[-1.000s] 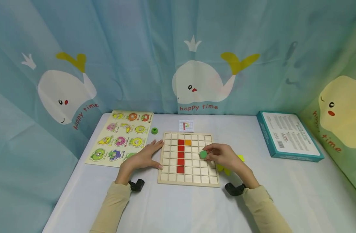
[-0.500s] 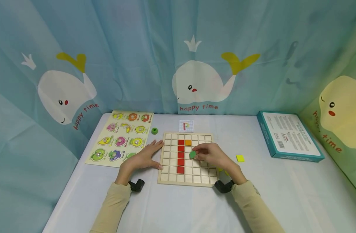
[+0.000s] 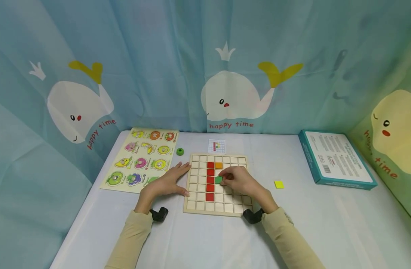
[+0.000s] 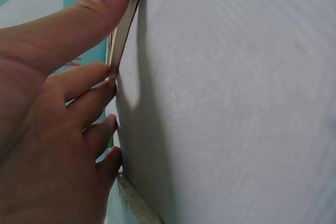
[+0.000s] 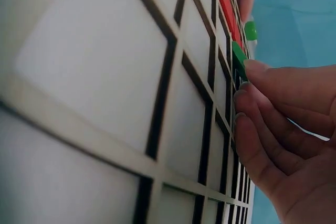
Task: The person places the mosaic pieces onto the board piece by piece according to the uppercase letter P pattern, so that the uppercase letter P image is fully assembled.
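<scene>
A wooden grid board [image 3: 196, 205] lies mid-table, bearing a column of red square tiles [image 3: 210, 180] and an orange tile [image 3: 218, 165] beside the top one. My right hand [image 3: 239, 181] pinches a green square tile [image 3: 218, 180] at the cell just right of the middle red tile. In the right wrist view the green tile [image 5: 239, 59] stands tilted, one edge down at the grid, with the thumb [image 5: 286, 85] and fingertips on it. My left hand [image 3: 168, 183] rests at the board's left edge, fingers spread; the left wrist view has its thumb [image 4: 79, 30] against the board's rim [image 4: 124, 30].
Behind the board lies a small pattern card [image 3: 217, 146]. A fruit puzzle board [image 3: 131, 157] is at the left, with a green ring-shaped piece [image 3: 180, 151] near it. To the right are a yellow tile [image 3: 279, 184] and a teal box [image 3: 340, 158].
My right hand has carried the green tile leftward across the board to beside the red column and lowered it there. The left hand stays at the board's edge.
</scene>
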Demonstrator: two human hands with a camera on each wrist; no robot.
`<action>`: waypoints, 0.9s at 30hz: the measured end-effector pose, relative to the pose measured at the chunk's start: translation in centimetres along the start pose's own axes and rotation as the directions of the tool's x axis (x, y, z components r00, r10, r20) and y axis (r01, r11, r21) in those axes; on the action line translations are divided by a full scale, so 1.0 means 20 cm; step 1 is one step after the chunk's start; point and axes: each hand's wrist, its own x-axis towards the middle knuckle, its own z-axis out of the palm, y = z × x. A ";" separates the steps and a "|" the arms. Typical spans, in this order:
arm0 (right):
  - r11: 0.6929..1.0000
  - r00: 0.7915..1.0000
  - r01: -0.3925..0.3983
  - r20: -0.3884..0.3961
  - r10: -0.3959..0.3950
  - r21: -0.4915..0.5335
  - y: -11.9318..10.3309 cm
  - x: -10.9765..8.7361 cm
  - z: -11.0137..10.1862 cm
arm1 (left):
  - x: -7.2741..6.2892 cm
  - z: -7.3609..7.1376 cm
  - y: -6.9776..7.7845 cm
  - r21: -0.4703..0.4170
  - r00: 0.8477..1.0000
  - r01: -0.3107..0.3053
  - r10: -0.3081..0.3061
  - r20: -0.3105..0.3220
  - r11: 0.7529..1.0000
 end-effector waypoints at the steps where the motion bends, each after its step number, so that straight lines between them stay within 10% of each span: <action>1: 1.000 1.000 0.003 -0.001 -0.003 -0.005 0.00 0.00 0.00 | 0.00 0.00 0.00 0.002 1.000 0.000 0.000 0.000 1.000; 27: 0.999 0.992 -0.039 -0.125 0.035 -0.029 0.12 -0.22 -0.12 | -0.01 0.00 0.01 0.024 1.000 0.007 -0.007 0.009 1.000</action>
